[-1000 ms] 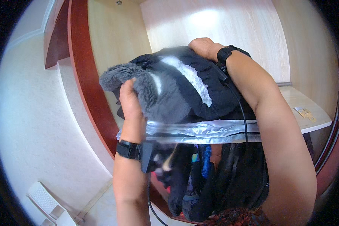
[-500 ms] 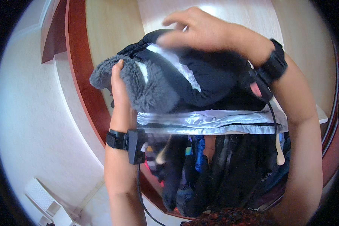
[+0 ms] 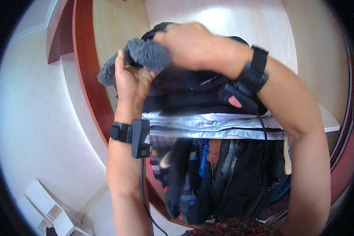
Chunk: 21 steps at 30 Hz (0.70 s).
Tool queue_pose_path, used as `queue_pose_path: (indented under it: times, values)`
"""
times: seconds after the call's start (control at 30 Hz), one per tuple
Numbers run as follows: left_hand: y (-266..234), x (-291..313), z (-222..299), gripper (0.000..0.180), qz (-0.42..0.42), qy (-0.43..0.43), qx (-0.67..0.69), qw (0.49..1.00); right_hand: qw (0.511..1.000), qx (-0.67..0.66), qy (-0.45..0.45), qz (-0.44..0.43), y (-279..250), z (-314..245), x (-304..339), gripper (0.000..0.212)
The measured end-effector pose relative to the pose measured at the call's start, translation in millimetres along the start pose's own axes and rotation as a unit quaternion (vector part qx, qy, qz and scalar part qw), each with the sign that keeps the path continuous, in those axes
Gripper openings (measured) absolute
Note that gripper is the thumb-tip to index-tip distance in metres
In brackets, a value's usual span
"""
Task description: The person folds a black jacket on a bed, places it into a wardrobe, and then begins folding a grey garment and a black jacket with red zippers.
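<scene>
A black garment with fluffy grey fleece (image 3: 149,53) along its left part lies bunched on a pile of dark clothes (image 3: 192,88) on the wardrobe shelf. My left hand (image 3: 133,80) is closed around the fleece from below, thumb up along its near side. Coming over the top from the right, my right hand (image 3: 190,45) has its fingers curled at the garment's upper edge, just beyond the fleece. Motion smears that hand, and its fingertips are partly hidden. Under the dark pile, a silvery folded cloth (image 3: 208,122) lies along the shelf's front.
Below the shelf hangs a row of dark clothes (image 3: 240,169). The wardrobe's red-brown side edge (image 3: 84,67) curves up at the left, next to a pale wall (image 3: 31,106). A white chair (image 3: 51,208) stands at lower left. Cables run from the bands on both my wrists.
The fleece has been folded upward and away, and its white strips are out of sight. My right hand has come down and left onto the garment, fingers curling. My left hand has turned slightly.
</scene>
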<state>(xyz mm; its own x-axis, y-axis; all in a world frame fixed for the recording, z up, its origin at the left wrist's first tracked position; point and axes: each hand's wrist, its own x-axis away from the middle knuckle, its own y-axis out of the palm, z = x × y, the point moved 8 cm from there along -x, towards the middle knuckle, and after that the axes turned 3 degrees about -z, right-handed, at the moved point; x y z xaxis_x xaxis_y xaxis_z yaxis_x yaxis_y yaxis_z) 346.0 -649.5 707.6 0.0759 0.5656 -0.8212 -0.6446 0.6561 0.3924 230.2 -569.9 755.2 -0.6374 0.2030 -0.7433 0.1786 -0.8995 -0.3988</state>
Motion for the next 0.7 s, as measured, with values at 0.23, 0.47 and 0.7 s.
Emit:
queue_pose_path:
  times: [0.23, 0.47, 0.7]
  values:
    - [2.8, 36.4, -42.5, 0.074, 0.007, 0.061, -0.339, 0.939, 0.986, -0.146, 0.036, -0.073, -35.3, 51.3, -29.7, 0.035]
    - [3.2, 37.8, -39.2, 0.057, 0.010, 0.121, -0.174, 0.977, 0.986, -0.162, -0.033, 0.018, -14.2, -5.4, -30.8, 0.022]
    - [-62.0, 72.5, -34.5, 0.051, -0.038, 0.275, -0.679, 0.680, 0.800, -0.572, -0.150, -0.098, 14.7, -7.0, -21.2, 0.039]
